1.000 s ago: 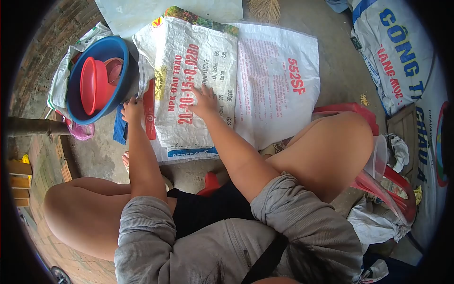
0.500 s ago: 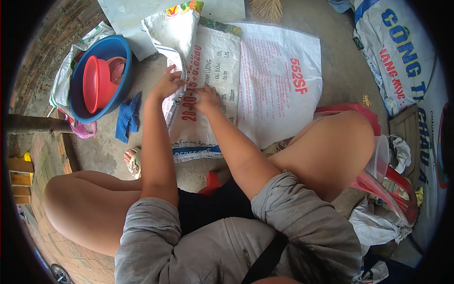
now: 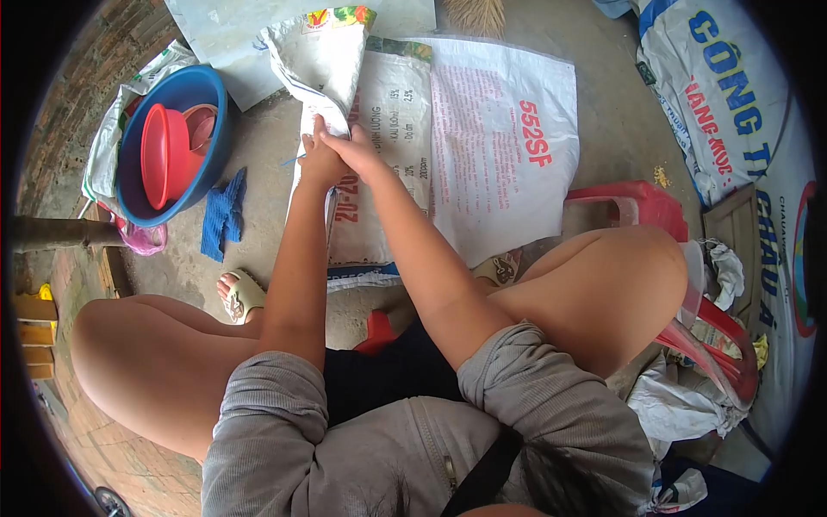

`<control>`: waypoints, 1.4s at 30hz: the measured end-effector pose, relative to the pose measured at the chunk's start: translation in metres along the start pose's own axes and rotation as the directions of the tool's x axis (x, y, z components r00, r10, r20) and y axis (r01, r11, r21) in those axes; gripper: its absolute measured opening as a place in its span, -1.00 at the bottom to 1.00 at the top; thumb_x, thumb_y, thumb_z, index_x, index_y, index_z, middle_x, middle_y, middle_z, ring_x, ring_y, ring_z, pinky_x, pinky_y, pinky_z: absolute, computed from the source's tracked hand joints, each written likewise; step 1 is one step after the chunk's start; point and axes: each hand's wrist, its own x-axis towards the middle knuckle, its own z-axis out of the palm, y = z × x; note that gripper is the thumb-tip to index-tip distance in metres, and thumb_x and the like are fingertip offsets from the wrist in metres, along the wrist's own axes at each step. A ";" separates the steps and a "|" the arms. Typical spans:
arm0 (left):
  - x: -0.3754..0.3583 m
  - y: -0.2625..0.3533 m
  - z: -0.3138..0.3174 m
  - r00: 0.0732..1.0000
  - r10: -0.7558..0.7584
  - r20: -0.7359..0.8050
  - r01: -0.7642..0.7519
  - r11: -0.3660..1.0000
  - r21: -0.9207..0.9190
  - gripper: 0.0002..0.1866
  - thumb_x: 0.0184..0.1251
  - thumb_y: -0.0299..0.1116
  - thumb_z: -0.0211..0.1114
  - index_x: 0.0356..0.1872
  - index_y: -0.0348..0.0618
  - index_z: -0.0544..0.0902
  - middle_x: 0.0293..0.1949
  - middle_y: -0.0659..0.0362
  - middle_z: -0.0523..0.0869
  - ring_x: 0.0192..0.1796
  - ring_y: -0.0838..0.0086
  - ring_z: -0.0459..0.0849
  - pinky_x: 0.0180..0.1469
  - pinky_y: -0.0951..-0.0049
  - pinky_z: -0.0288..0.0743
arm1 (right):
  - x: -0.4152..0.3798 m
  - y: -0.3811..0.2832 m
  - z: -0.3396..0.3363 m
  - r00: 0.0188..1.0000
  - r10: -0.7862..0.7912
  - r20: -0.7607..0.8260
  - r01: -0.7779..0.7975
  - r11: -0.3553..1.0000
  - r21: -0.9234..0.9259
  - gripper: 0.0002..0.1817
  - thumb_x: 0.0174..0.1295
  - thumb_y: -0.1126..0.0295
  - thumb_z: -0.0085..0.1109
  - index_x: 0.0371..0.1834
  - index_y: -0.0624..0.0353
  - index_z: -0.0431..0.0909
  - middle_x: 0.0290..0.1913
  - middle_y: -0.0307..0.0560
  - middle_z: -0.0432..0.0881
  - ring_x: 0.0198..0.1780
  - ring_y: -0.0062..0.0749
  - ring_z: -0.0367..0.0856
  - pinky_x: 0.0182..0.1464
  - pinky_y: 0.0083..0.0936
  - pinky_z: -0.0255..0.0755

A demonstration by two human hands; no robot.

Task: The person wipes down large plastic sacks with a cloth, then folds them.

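Note:
A white woven sack [image 3: 319, 65] with a colourful printed border is partly folded over in front of me. My left hand [image 3: 320, 162] is closed around its folded edge. A thin blue strip pokes out on the left side of that hand. Against it, my right hand [image 3: 357, 155] pinches the same fold, its thumb reaching toward the left fingers. Beneath lies a sack with red number print [image 3: 346, 202], and to its right a flat white sack marked 552SF [image 3: 504, 146].
A blue basin [image 3: 215, 155] at the left holds red plastic bowls [image 3: 159, 155]. Near it a blue cloth [image 3: 224, 215] lies on the concrete floor. A red plastic stool [image 3: 646, 207] stands by my right knee. Large printed sacks [image 3: 719, 95] line the right side, and a straw broom [image 3: 476, 17] is at the top.
Both hands have come together on the fold, the right hand moving up and left off the flat printed surface. The folded sack edge has lifted and narrowed between them.

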 end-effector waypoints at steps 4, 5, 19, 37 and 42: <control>0.008 -0.008 -0.010 0.994 0.051 0.092 -0.055 0.998 0.042 -0.31 0.08 -0.18 0.41 0.34 0.11 0.48 0.56 -0.03 0.01 0.46 -0.24 0.19 0.36 -0.20 0.19 | 0.014 0.020 -0.003 0.980 -0.081 -0.182 0.127 0.958 0.256 -0.42 0.12 0.28 0.35 0.13 0.48 0.46 0.04 0.22 0.62 0.02 -0.18 0.65 0.02 -0.38 0.52; 0.014 -0.021 -0.013 0.962 0.133 0.238 -0.032 0.922 -0.387 -0.30 0.08 -0.21 0.43 0.34 0.03 0.48 0.54 -0.03 0.08 0.43 -0.11 0.28 0.35 -0.04 0.26 | 0.012 0.020 -0.009 0.981 0.027 -0.193 0.036 0.948 0.315 -0.48 0.15 0.33 0.31 0.12 0.43 0.49 0.01 0.17 0.64 -0.01 -0.22 0.65 0.02 -0.39 0.52; 0.005 -0.049 0.022 0.918 -0.395 0.036 0.381 0.852 -0.358 0.37 -0.26 0.19 0.59 0.57 0.27 -0.16 0.44 -0.12 0.30 0.44 0.04 0.35 0.35 -0.28 0.07 | -0.011 0.019 -0.029 0.870 -0.178 -0.460 -0.112 0.837 -0.535 -0.38 -0.01 -0.12 0.41 0.10 -0.10 0.59 0.23 0.05 0.43 0.28 0.09 0.33 0.23 0.02 0.32; -0.022 -0.106 -0.072 0.856 -0.436 -0.279 0.199 0.775 -0.600 -0.60 0.15 -0.26 0.37 -0.07 -0.37 0.68 -0.29 -0.07 0.77 -0.20 0.24 0.76 -0.12 0.29 0.53 | -0.020 0.086 -0.049 0.969 -0.066 -0.237 -0.102 0.770 -0.630 -0.19 -0.01 -0.22 0.34 0.32 -0.13 0.47 0.32 0.07 0.36 0.35 0.01 0.33 0.38 -0.18 0.19; -0.015 -0.117 -0.150 0.800 -0.499 -0.333 0.447 0.866 -0.226 -0.49 0.15 -0.09 0.26 0.00 -0.31 0.66 -0.09 -0.23 0.71 0.04 -0.05 0.68 0.07 0.11 0.51 | -0.021 0.072 0.015 1.000 0.021 -0.003 -0.020 0.852 -0.523 -0.12 0.02 -0.25 0.31 0.42 -0.13 0.37 0.39 0.16 0.29 0.42 0.10 0.26 0.38 -0.19 0.23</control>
